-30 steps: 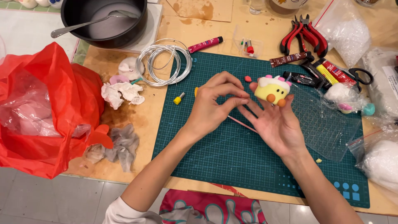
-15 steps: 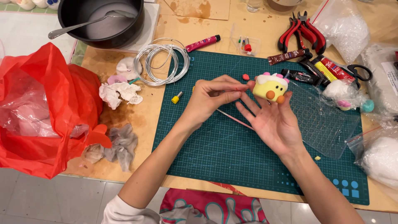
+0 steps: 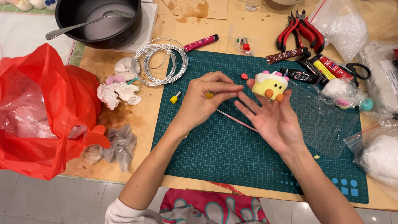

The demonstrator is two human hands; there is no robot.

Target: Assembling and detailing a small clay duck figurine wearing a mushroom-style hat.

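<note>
My left hand [image 3: 203, 101] hovers over the green cutting mat [image 3: 232, 166], its fingertips pinched on a small yellow piece [image 3: 210, 95]. My right hand [image 3: 271, 120] is turned palm up with the fingers spread. It holds a yellow clay figure [image 3: 270, 85] with a white top, pink bumps and orange dots at its fingertips. Under both hands a thin pink stick [image 3: 237, 120] lies on the mat. A tiny red clay bit [image 3: 244, 76] sits just left of the figure.
A coil of silver wire [image 3: 159, 62], a black pot with a spoon [image 3: 99, 18] and a red plastic bag [image 3: 45, 112] lie to the left. Paint tubes [image 3: 306, 66], red pliers [image 3: 300, 31], scissors [image 3: 358, 70] and plastic bags [image 3: 377, 157] crowd the right. A yellow cap [image 3: 175, 98] rests near the mat's left edge.
My left hand's fingers have straightened and pinched together toward the right hand's fingertips. The right hand and figure have shifted slightly up and left.
</note>
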